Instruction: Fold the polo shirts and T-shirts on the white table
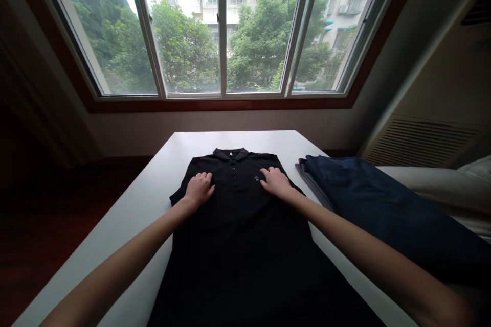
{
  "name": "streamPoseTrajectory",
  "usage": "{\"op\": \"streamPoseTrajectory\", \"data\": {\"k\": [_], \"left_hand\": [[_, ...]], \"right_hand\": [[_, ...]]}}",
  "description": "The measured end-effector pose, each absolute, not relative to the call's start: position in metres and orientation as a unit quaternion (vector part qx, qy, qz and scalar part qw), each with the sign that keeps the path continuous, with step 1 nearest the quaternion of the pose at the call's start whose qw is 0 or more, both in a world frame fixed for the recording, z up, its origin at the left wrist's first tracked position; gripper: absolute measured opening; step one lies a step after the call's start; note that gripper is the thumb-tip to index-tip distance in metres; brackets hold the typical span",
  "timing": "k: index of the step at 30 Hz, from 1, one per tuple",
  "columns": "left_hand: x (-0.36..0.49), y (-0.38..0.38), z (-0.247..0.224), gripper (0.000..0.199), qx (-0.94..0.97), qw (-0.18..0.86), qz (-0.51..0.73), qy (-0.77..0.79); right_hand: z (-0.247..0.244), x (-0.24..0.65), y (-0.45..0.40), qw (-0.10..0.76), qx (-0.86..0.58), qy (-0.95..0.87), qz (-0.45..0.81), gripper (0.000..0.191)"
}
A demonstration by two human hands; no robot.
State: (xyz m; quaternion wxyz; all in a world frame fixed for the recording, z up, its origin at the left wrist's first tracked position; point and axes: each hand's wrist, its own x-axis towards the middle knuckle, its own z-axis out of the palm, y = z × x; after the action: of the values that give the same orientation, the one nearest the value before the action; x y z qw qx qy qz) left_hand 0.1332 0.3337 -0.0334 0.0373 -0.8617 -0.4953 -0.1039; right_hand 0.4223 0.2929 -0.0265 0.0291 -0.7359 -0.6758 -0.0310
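Note:
A black polo shirt lies spread front side up, its collar toward the window and its hem running toward me. Small buttons show on the placket, and a small light logo sits on the chest. My left hand rests on the left chest of the shirt near the sleeve, fingers slightly bent and thumb apart. On the other side of the chest, beside the logo, my right hand touches the fabric with thumb and fingers apart. Neither hand appears to grip the cloth.
Under the shirt is a white table. Folded dark blue trousers lie to the right, over a grey garment. A window is beyond the table's far edge, and a vented appliance stands at the right.

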Motion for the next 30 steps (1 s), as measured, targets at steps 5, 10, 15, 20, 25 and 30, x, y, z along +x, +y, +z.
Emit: {"op": "streamPoseTrajectory", "data": {"k": [5,10,15,20,25,30], "left_hand": [[0.114,0.344,-0.025,0.043,-0.823,-0.004,-0.137,-0.552],[0.037,0.385,-0.007,0.044,-0.725,-0.038,-0.239,-0.644],[-0.029,0.415,-0.007,0.046,-0.635,-0.114,-0.287,-0.708],[-0.035,0.410,-0.034,0.037,-0.603,-0.170,-0.311,-0.714],[-0.025,0.403,-0.059,0.031,-0.659,-0.139,-0.314,-0.670],[-0.033,0.394,-0.065,0.024,-0.647,-0.108,-0.313,-0.687]], "right_hand": [[-0.031,0.440,0.291,0.039,-0.735,-0.676,-0.040,0.033],[-0.030,0.462,0.285,0.083,-0.747,-0.657,-0.051,0.038],[-0.026,0.477,0.285,0.092,-0.794,-0.600,-0.025,0.046],[-0.026,0.490,0.290,0.124,-0.803,-0.583,0.035,0.047],[-0.020,0.514,0.297,0.175,-0.805,-0.567,0.013,0.048],[-0.010,0.541,0.288,0.152,-0.849,-0.503,-0.059,0.045]]}}
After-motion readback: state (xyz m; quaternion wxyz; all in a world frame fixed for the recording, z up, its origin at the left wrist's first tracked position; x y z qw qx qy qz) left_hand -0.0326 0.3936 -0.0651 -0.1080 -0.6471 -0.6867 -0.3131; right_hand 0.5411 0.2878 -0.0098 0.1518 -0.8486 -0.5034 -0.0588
